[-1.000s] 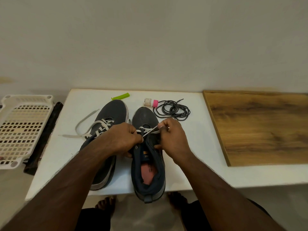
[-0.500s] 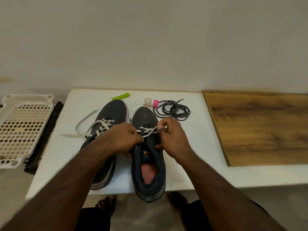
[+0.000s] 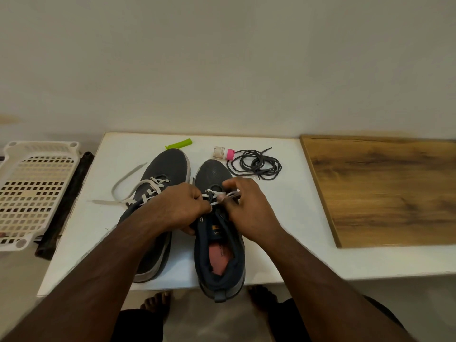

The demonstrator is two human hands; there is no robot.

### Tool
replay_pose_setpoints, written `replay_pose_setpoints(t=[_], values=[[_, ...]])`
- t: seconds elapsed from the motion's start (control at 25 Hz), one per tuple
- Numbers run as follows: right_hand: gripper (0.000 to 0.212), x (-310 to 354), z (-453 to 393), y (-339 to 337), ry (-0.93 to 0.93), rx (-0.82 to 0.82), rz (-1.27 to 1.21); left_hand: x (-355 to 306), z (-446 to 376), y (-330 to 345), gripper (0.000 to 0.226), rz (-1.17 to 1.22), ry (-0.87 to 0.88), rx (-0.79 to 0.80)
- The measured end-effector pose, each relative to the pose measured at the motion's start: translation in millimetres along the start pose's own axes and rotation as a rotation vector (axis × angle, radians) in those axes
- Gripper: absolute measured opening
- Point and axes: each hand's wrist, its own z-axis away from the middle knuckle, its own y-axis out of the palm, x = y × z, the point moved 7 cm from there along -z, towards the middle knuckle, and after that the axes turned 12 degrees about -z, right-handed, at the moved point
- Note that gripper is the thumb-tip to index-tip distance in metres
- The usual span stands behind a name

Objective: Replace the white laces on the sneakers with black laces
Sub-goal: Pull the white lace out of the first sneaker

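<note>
The white lace (image 3: 217, 197) of the right-hand sneaker (image 3: 218, 233) is threaded only through the eyelets nearest the toe, and both hands work it there: the right hand (image 3: 246, 211) pinches a strand just over the tongue, while the left hand (image 3: 181, 208) curls round the shoe's near side, gripping it. This sneaker's heel juts past the front edge of the desk (image 3: 283, 218), so a hard tug toward the body could, I judge, drag it off onto the floor; a strand could also snag in an eyelet. The other sneaker (image 3: 158, 193) lies just beside it, fully laced, its loose ends trailing left. The black laces (image 3: 255, 164) sit coiled near the toe, with bare desk to the right before the wooden board (image 3: 385, 188).
</note>
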Motion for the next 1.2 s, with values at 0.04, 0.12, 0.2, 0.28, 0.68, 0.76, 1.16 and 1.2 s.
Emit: replay_pose_setpoints(t=[0.04, 0.12, 0.2, 0.28, 0.68, 0.76, 1.16, 1.2], values=[[0.008, 0, 2, 7, -0.049, 0.063, 0.089, 0, 0, 0, 0.02, -0.006, 0.003, 0.0], [0.004, -5, 1, 11, -0.033, 0.05, 0.116, 0, 0, 1, 0.02, -0.009, 0.005, 0.002], [0.015, -11, -1, -1, 0.083, -0.091, -0.048, 0, -1, 1, 0.02, -0.008, 0.0, 0.009], [0.013, -13, -1, -6, 0.129, -0.107, -0.18, 0, -1, 1, 0.02, -0.009, 0.0, 0.012], [0.013, -10, -3, -2, 0.074, -0.061, -0.074, -1, 0, 1, 0.02, -0.031, 0.006, 0.005], [0.005, -3, 0, 8, -0.036, 0.051, 0.101, -1, 1, 0, 0.02, -0.027, 0.005, -0.005], [0.013, -3, 3, 15, -0.048, 0.168, 0.138, -2, 3, 0, 0.018, -0.015, -0.007, 0.007], [0.011, -4, 2, 16, -0.047, 0.159, 0.142, -2, 3, 0, 0.018, -0.017, -0.006, 0.011]])
